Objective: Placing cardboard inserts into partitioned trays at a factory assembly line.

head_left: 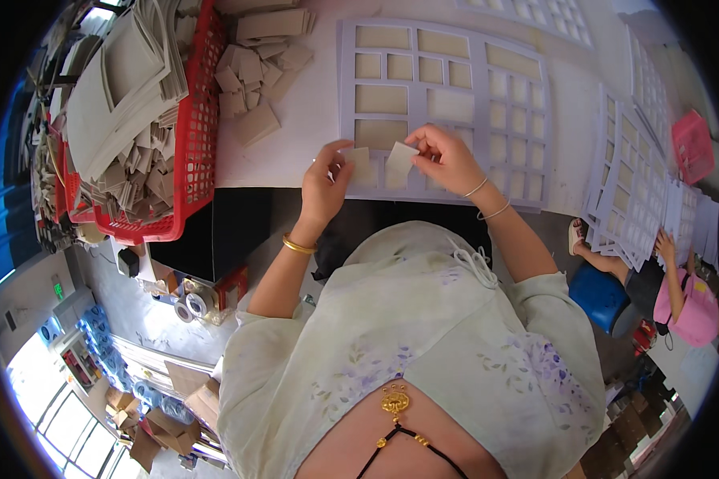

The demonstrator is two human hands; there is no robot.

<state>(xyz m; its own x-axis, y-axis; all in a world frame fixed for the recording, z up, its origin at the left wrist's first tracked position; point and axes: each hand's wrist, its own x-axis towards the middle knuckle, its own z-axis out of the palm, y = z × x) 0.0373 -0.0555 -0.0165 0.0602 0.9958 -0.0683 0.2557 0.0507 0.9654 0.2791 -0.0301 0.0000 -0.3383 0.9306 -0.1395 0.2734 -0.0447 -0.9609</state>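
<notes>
My left hand (326, 180) pinches a small beige cardboard square (359, 162) at its left edge. My right hand (447, 157) grips a second, paler square piece (399, 158) right beside it. Both pieces hang just above the near edge of a white die-cut grid sheet (423, 56) lying on the table, whose openings show beige squares of different sizes. A gold bangle sits on my left wrist and thin bracelets on my right.
A red plastic basket (196, 136) heaped with beige cardboard pieces stands at the left. Loose cardboard squares (256, 68) lie next to it. More white grid sheets (631, 184) are stacked at the right, where another person in pink (687, 299) sits by a pink basket (693, 144).
</notes>
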